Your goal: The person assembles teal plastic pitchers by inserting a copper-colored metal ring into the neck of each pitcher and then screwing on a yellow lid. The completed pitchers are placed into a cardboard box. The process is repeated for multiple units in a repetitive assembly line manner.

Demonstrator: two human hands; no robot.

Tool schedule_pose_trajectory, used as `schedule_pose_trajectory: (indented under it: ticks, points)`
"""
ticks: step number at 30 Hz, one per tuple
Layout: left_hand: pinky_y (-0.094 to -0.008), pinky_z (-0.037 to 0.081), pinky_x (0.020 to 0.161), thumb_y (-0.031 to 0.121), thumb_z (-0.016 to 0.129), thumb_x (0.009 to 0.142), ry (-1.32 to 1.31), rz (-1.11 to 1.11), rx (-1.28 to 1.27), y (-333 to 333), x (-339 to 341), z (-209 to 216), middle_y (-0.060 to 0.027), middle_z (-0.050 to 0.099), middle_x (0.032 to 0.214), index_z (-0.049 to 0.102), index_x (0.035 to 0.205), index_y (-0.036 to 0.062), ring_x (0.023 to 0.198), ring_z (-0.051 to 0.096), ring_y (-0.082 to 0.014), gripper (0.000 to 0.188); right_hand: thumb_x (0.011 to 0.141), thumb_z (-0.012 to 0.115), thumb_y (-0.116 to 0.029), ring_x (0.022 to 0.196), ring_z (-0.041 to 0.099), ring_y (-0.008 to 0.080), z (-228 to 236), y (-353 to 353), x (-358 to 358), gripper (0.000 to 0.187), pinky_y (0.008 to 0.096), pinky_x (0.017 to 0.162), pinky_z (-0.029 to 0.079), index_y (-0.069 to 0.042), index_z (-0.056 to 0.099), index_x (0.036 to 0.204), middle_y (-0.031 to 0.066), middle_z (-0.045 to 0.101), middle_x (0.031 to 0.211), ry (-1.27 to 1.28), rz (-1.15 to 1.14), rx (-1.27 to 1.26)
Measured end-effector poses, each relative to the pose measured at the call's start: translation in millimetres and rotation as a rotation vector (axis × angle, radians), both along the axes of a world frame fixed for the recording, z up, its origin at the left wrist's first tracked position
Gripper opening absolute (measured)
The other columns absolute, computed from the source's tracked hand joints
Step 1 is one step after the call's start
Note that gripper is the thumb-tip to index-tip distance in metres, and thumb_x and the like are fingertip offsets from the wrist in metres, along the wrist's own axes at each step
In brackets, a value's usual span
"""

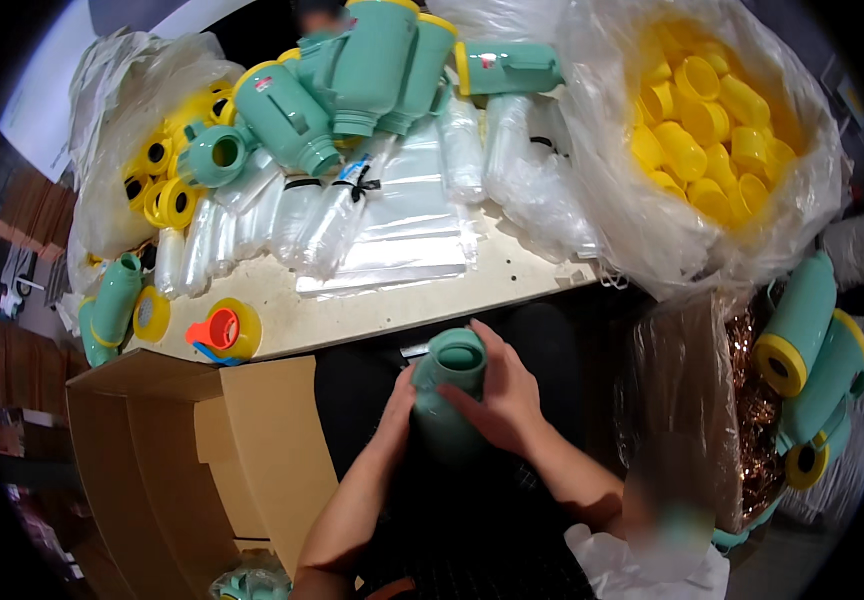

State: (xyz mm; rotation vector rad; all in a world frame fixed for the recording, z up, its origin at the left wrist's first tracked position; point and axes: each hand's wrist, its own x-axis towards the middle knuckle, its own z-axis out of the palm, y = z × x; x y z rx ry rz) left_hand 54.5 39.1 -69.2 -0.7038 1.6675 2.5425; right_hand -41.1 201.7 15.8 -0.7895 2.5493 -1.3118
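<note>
Over my lap I hold a green plastic flask body [452, 420], its round open neck facing up toward me. My left hand [394, 412] presses against its left side. On the other side, my right hand [505, 393] wraps around the neck and shoulder, thumb across the front. The lower end of the flask is dark and partly hidden by my right forearm. Several more green flask bodies with yellow bases, one of them a jug-like casing [284, 118], are heaped on the cream table [512, 262] ahead.
An open cardboard box [272, 440] stands at my left. Yellow cups fill a large plastic bag [592, 130] at the far right. Clear plastic sleeves [402, 220], a tape roll [244, 328] and yellow lids [170, 203] lie on the table. Flasks [800, 310] rest over a copper-coloured tinsel-filled box [757, 430].
</note>
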Motion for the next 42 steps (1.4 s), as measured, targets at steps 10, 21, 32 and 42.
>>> schedule_pose_trajectory:
  ticks: [10, 21, 32, 42]
  points:
    - [-0.0376, 0.043, 0.107, 0.04, 0.053, 0.097, 0.242, -0.083, -0.168, -19, -32, 75, -0.0195, 0.055, 0.137, 0.048, 0.143, 0.0032, 0.126, 0.054, -0.0266, 0.058, 0.095, 0.056, -0.053, 0.086, 0.067, 0.0383, -3, -6, -29, 0.05, 0.0482, 0.076, 0.052, -0.005, 0.061, 0.109, 0.0206, 0.067, 0.088, 0.036, 0.175, 0.069]
    - [-0.0382, 0.059, 0.081, 0.038, 0.077, 0.077, 0.263, -0.085, -0.017, -71, -22, 81, -0.0189, 0.06, 0.114, 0.035, 0.149, 0.0021, 0.091, 0.065, -0.0265, 0.091, 0.085, 0.074, -0.017, 0.075, 0.064, 0.0291, 94, 284, -13, 0.011, 0.039, 0.065, 0.052, -0.007, 0.07, 0.087, 0.0079, 0.065, 0.083, 0.737, -1.002, 0.5]
    - [-0.036, 0.053, 0.09, 0.044, 0.076, 0.078, 0.219, -0.205, -0.042, -39, -26, 72, -0.0206, 0.061, 0.116, 0.043, 0.139, -0.0024, 0.104, 0.061, -0.0254, 0.083, 0.091, 0.064, -0.015, 0.065, 0.058, 0.0163, 81, 356, -5, 0.014, 0.0297, 0.063, 0.045, -0.002, 0.066, 0.086, 0.0049, 0.065, 0.08, 0.21, -1.145, 0.05]
    - [-0.0395, 0.053, 0.095, 0.044, 0.07, 0.085, 0.158, -0.17, -0.015, -32, -15, 68, -0.0225, 0.061, 0.12, 0.044, 0.139, -0.0012, 0.108, 0.062, -0.0287, 0.076, 0.102, 0.06, -0.02, 0.055, 0.04, -0.0001, 96, 356, -13, 0.012, 0.0155, 0.047, 0.03, -0.009, 0.062, 0.097, -0.005, 0.055, 0.074, 0.053, -1.119, -0.718]
